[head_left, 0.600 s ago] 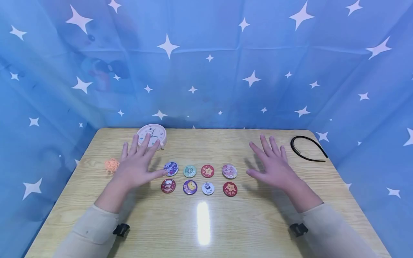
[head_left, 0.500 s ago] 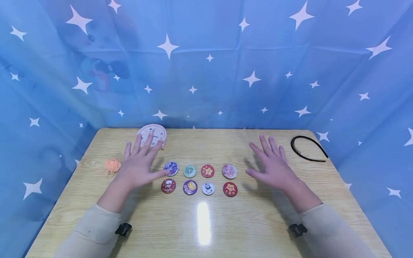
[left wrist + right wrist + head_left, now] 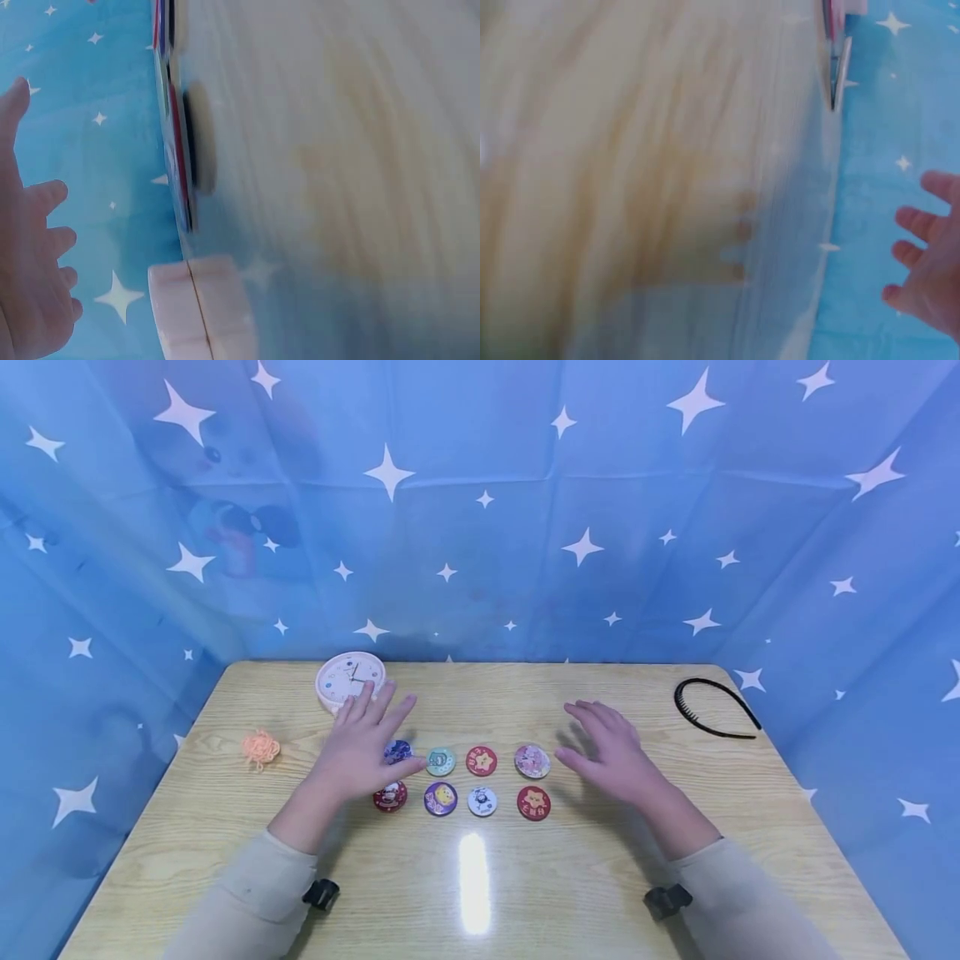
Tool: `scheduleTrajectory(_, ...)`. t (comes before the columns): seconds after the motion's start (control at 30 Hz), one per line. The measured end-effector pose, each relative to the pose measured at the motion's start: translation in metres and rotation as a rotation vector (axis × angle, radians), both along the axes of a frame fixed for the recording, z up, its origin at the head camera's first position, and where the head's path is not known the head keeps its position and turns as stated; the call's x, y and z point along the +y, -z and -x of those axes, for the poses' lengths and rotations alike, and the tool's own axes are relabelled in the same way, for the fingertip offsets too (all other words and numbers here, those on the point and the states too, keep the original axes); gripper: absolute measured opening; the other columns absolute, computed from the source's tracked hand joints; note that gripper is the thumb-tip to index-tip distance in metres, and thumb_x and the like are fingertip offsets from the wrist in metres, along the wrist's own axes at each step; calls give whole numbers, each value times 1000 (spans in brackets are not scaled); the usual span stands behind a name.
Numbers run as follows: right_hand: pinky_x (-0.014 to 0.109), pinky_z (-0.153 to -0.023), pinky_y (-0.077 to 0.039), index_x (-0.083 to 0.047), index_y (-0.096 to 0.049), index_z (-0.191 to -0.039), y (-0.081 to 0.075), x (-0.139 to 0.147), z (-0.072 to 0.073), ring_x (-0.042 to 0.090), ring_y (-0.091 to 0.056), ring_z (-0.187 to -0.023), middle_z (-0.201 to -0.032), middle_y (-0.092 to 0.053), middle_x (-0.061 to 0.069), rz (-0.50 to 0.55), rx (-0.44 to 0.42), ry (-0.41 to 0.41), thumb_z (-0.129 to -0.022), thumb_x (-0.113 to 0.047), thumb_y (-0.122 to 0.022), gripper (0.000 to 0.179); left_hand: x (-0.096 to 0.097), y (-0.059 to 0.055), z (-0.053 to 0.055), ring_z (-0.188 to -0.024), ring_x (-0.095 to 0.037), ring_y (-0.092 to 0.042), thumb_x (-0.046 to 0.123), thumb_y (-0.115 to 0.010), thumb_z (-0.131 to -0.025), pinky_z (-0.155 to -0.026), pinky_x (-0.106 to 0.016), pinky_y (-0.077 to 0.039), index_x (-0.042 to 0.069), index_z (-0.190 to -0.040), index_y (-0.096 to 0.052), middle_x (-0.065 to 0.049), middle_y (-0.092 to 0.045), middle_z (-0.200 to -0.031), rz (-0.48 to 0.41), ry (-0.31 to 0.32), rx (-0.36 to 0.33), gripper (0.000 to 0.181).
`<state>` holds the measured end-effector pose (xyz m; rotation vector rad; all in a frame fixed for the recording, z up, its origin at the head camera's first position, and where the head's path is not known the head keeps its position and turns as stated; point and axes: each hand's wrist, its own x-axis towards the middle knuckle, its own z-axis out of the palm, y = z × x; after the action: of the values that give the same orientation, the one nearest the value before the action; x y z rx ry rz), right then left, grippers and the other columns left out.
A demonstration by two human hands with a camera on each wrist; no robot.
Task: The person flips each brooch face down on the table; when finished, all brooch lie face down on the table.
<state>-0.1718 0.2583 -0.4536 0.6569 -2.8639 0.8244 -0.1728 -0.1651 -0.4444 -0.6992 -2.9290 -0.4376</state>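
Note:
Two rows of round pin badges lie on the wooden table [image 3: 600,893]. My left hand [image 3: 356,760] hovers over their left end with fingers spread, partly covering the blue-purple badge [image 3: 399,750]; its thumb tip overlaps the green badge [image 3: 441,762] in the head view. Below lie a dark red badge [image 3: 390,797], a purple one [image 3: 440,798] and a white one [image 3: 482,802]. My right hand [image 3: 615,756], fingers relaxed and holding nothing, hangs just right of the pink badge [image 3: 532,762] and the red star badge [image 3: 534,803]. Another red badge [image 3: 482,761] sits mid-row.
A white round clock [image 3: 349,680] stands at the back left, behind the left fingers. A bundle of peach-coloured string [image 3: 260,748] lies at the left. On the right side is a black headband [image 3: 716,708]. A blue starry curtain [image 3: 480,543] hangs behind the table.
Both hands have moved inward, the left one rightward over the badges and the right one leftward. The right fingers have drawn closer together. The badges stay put.

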Motion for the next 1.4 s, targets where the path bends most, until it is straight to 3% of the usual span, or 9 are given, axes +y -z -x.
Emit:
scheduleTrajectory(0.2, 74, -118, -17, -4, -51, -155, 7, -10, 0, 50, -33, -150, -160, -45, 26, 97, -38, 8, -101, -40, -70, 67, 20, 7, 3, -161, -46, -11, 65, -66, -97, -126, -64, -15, 14, -165, -42, -20, -23, -174, -78, 38, 21, 88)
scheduleTrajectory(0.47, 65, -119, -28, -2, -57, -149, 24, -19, 0, 48, -40, -146, -154, -52, 24, 148, -118, 53, -97, -35, -80, 66, 46, 17, 6, -154, -48, -33, 48, -74, -97, -124, -62, -25, 5, -152, -57, -22, -45, -162, -188, 83, 5, 72)
scheduleTrajectory(0.67, 52, -101, -46, -4, -69, -136, 39, -25, 0, 32, -58, -116, -120, -68, 11, 158, -121, 92, -92, -33, -85, 55, 66, 28, 3, -152, -48, -36, 41, -74, -97, -124, -59, -27, 5, -147, -61, -21, -52, -157, -222, 96, -43, 63)
scheduleTrajectory(0.77, 49, -97, -43, -6, -75, -125, 45, -28, -1, 28, -58, -108, -110, -71, 5, 158, -91, 100, -90, -33, -86, 45, 78, 33, 1, -151, -46, -38, 41, -73, -99, -125, -55, -26, 7, -147, -62, -18, -54, -156, -224, 101, -60, 60)
scheduleTrajectory(0.87, 51, -100, -37, -11, -78, -119, 48, -31, -3, 28, -56, -113, -112, -72, 2, 158, -90, 127, -88, -38, -87, 42, 92, 38, 0, -150, -45, -40, 41, -73, -99, -125, -54, -26, 7, -146, -63, -17, -55, -155, -210, 127, -74, 59)
scheduleTrajectory(1.13, 58, -110, -31, -10, -75, -130, 48, -34, -4, 35, -50, -126, -120, -70, 8, 142, -84, 170, -87, -42, -87, 55, 128, 45, -2, -151, -36, -42, 43, -73, -99, -126, -48, -26, 10, -146, -63, -10, -58, -153, -176, 136, -107, 58)
scheduleTrajectory(1.4, 60, -111, -31, -11, -73, -136, 52, -36, -6, 37, -50, -126, -120, -68, 11, 95, -64, 171, -89, -47, -84, 60, 146, 51, -2, -152, -31, -42, 47, -68, -100, -126, -44, -27, 10, -149, -60, -8, -57, -154, -142, 113, -157, 61)
